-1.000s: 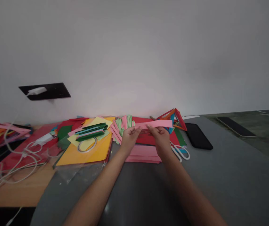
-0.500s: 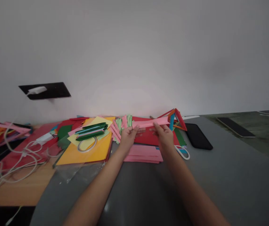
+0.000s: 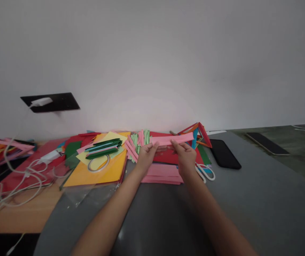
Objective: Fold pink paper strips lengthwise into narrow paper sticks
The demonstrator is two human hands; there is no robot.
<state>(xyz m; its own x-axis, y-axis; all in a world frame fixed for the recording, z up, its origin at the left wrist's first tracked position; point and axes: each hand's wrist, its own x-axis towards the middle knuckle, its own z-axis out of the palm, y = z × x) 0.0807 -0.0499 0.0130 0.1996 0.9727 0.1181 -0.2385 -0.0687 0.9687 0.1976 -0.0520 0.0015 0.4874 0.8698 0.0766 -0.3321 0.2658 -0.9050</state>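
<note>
A pink paper strip (image 3: 164,141) is held up level between my two hands. My left hand (image 3: 147,153) pinches it near its left end, and my right hand (image 3: 183,153) pinches it right of the middle, with the rest sticking out to the right. Red paper (image 3: 165,156) lies behind and below the strip. Nearer to me, a stack of pink paper pieces (image 3: 161,174) rests on the grey table (image 3: 163,213). White-handled scissors (image 3: 207,172) lie beside my right wrist, their blades hidden.
Folded green strips (image 3: 105,147) and a tape ring (image 3: 99,164) lie on yellow-orange paper (image 3: 88,177). Pink and green strips (image 3: 137,142) stand left of centre. Rightward are a red-orange paper frame (image 3: 201,133) and a black phone (image 3: 225,154). White cables (image 3: 26,174) tangle at left.
My right hand has slid a little left along the strip, so more of its right end shows. More of the scissors' handles is visible.
</note>
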